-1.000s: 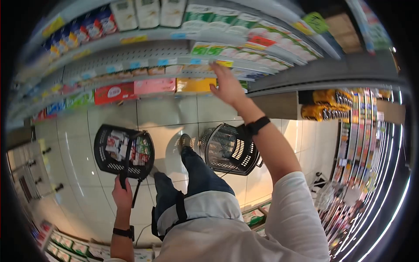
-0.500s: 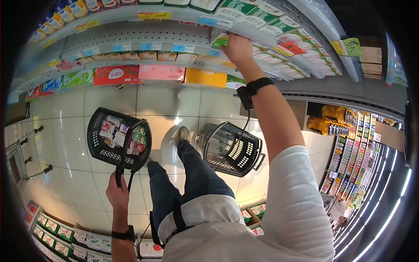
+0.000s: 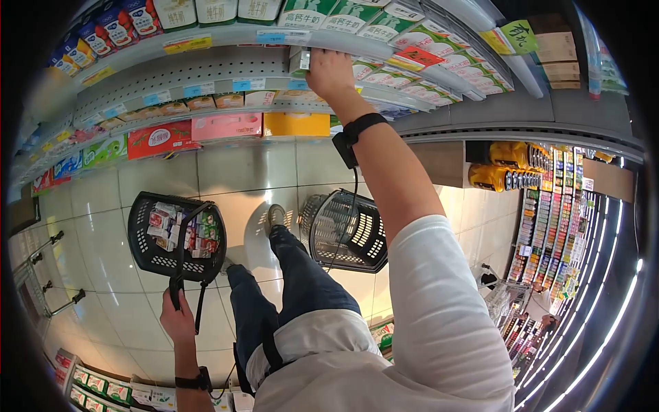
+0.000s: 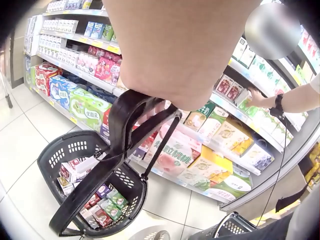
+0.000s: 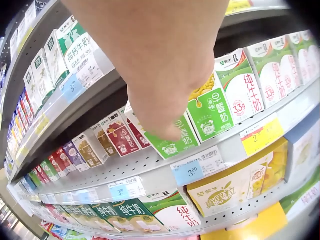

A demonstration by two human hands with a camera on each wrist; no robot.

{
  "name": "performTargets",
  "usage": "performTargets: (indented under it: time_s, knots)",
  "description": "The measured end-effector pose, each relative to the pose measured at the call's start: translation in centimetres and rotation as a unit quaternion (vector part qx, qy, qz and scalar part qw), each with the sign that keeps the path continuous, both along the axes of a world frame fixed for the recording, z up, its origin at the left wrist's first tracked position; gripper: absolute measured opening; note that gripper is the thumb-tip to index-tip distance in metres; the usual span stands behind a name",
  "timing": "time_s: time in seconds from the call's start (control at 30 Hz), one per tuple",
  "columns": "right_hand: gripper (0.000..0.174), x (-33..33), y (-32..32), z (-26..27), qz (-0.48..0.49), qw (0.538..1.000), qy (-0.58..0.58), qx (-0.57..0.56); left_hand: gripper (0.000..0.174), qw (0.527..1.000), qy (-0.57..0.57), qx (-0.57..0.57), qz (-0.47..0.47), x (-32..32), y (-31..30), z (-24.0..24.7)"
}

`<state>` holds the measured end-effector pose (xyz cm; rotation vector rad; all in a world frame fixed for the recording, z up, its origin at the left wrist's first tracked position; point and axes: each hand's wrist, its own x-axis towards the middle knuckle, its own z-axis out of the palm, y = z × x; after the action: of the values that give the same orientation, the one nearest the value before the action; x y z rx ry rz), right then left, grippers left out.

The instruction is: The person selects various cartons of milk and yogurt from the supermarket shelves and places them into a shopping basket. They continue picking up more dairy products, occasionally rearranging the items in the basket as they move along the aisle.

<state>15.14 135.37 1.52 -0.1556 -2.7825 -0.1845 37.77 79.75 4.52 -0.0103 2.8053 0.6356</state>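
Observation:
My left hand (image 3: 178, 317) grips the black handle (image 4: 92, 192) of a dark plastic shopping basket (image 3: 161, 264), which hangs tilted and holds several small drink cartons (image 4: 102, 207). Up at the shelf, my right hand (image 3: 332, 75) is at the left end of a row of milk cartons. In the right wrist view the hand (image 5: 160, 95) covers the top of a green-fronted milk carton (image 5: 175, 142), one digit against its front; the other fingertips are hidden. Beside it stands a matching green carton (image 5: 210, 117).
A second black basket (image 3: 367, 237) stands on the floor, right of my feet. Big drink boxes (image 3: 161, 139) line the bottom shelf. Part of a cart (image 3: 41, 271) shows at far left; another cart (image 3: 504, 295) and a person are at far right.
My right hand has risen from before the lower shelf edge to the carton row and stays there. The left hand keeps its grip on the basket handle. The head view has shifted slightly.

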Motion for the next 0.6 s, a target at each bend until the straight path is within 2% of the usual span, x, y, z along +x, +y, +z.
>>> performTargets:
  time_s: [0.07, 0.13, 0.2, 0.27, 0.3, 0.33, 0.4, 0.43, 0.5, 0.6]
  knots:
    - [0.039, 0.0, -0.5, 0.4, 0.003, 1.0, 0.016, 0.008, 0.021, 1.0, 0.006, 0.002, 0.003, -0.1, 0.3, 0.2]
    - [0.04, 0.0, -0.5, 0.7, -0.013, 0.999, -0.04, -0.025, 0.02, 1.0, -0.016, 0.006, 0.017, -0.2, 0.5, 0.6]
    - [0.032, -0.5, 0.2, 1.1, -0.009, 0.992, -0.106, -0.075, 0.019, 1.0, 0.022, 0.015, -0.007, 0.3, -0.8, -1.0]
    - [0.035, -0.3, 0.2, 1.1, 0.026, 0.995, -0.07, -0.062, 0.019, 1.0, 0.019, 0.009, -0.005, 0.1, -0.2, -0.2]
    - [0.035, -0.2, 0.6, 0.4, 0.032, 0.992, -0.098, -0.077, 0.02, 0.999, 0.039, 0.024, -0.008, 0.2, -0.8, -0.9]
    - [0.042, 0.5, 0.1, 0.6, 0.093, 0.993, -0.02, -0.065, 0.019, 1.0, 0.029, 0.005, -0.001, -0.1, -0.3, -0.2]
    - [0.057, 1.9, -0.9, 1.4, 0.153, 0.986, 0.024, -0.066, 0.018, 0.998, 0.058, 0.0, 0.008, -1.0, -0.8, -0.1]
    - [0.057, 2.8, -1.9, 1.8, 0.163, 0.984, 0.018, -0.075, 0.018, 0.998, 0.062, -0.013, 0.012, -1.5, -1.4, -0.1]
    - [0.075, 3.9, -4.2, 2.3, 0.236, 0.967, 0.049, -0.086, 0.019, 0.997, 0.078, -0.027, 0.007, -3.6, -3.3, -0.3]
    - [0.077, 7.0, -8.6, 1.1, 0.227, 0.964, 0.034, -0.135, 0.022, 0.995, 0.089, -0.036, -0.003, -6.5, -6.3, -0.8]
